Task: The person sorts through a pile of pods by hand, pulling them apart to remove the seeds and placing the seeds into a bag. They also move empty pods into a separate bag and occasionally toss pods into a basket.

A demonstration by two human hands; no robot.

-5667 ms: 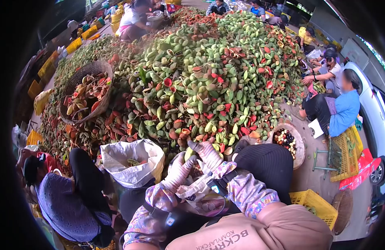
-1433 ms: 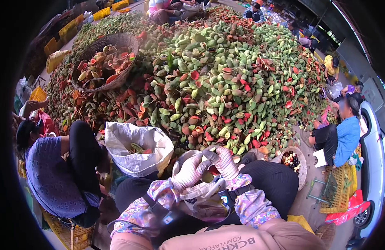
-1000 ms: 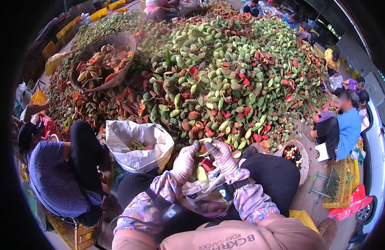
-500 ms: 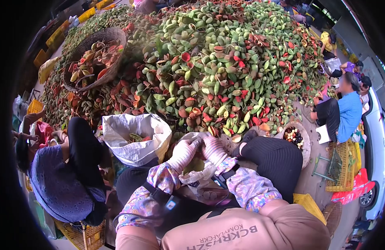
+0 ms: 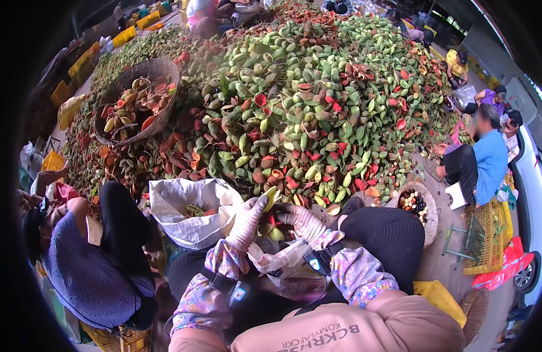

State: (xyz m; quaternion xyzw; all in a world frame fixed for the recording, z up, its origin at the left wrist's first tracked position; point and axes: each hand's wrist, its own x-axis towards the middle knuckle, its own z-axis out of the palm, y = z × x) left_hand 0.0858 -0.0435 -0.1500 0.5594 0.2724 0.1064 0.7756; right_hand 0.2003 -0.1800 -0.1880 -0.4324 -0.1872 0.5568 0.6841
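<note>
A yellow-green seed pod sticks up from the gloved fingers of my left hand, which is closed on it. My right hand, gloved with dark fingertips, is just right of the pod. Its fingers are curled together; what they hold, if anything, is too small to make out. Below both hands, a small whitish bag lies open between my legs, with a green-yellow pod at its mouth. Left of my left hand stands a large white sack with a few pod pieces inside.
A big heap of green and red pods fills the space ahead, with a wicker basket of opened pods on it. A bowl of dark and pale seeds is by my right knee. People sit on both sides; a yellow crate stands at right.
My hands have moved apart from being close together. The yellow-green pod now shows above my left fingers. The view has shifted slightly.
</note>
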